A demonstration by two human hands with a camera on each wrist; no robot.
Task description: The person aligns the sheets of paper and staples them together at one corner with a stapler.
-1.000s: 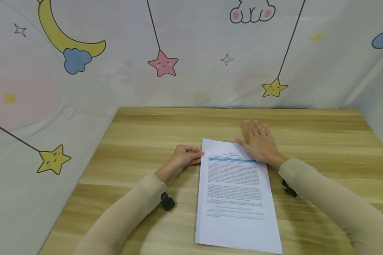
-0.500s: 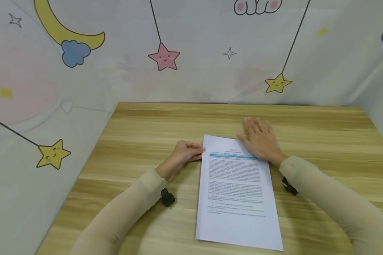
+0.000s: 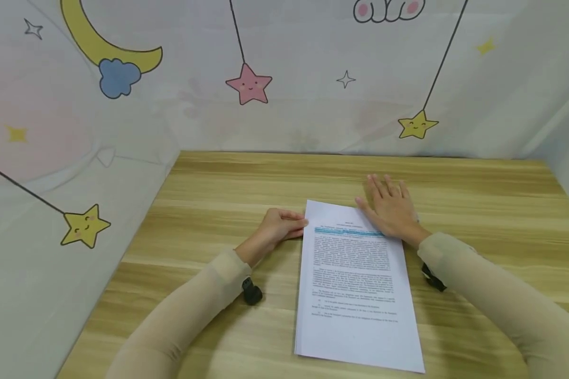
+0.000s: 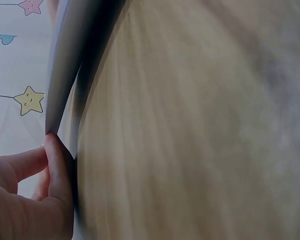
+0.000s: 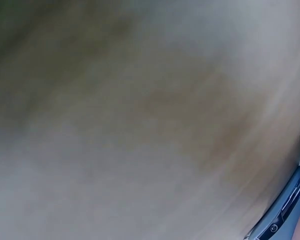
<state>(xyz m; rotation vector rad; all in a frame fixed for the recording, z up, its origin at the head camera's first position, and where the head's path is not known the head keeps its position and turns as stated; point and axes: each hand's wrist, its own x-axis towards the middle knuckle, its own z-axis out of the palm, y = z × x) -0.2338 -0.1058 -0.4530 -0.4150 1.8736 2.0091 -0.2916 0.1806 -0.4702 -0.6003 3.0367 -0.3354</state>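
A thin stack of printed paper [image 3: 353,337], with a blue-highlighted band near the top, lies lengthwise on the wooden table. At its upper left edge my left hand [image 3: 277,229] pinches the sheets between thumb and fingers. In the left wrist view the paper's edge [image 4: 65,65] rises a little off the table beside the fingers [image 4: 57,167]. My right hand [image 3: 391,213] lies palm down over the upper right edge, fingers straight and spread toward the back. Under it, the right wrist view catches part of a blue-grey, stapler-like tool [image 5: 285,210] with a rivet in its side.
The wooden table [image 3: 208,181] extends on both sides of the paper. Behind it hangs a pale cloth [image 3: 294,121] printed with stars and a moon. Black wrist cameras sit under the left cuff [image 3: 251,292] and the right cuff [image 3: 433,278].
The head view has shifted slightly, so everything sits a little higher and farther right in it. Both hands and the paper keep the same places relative to each other.
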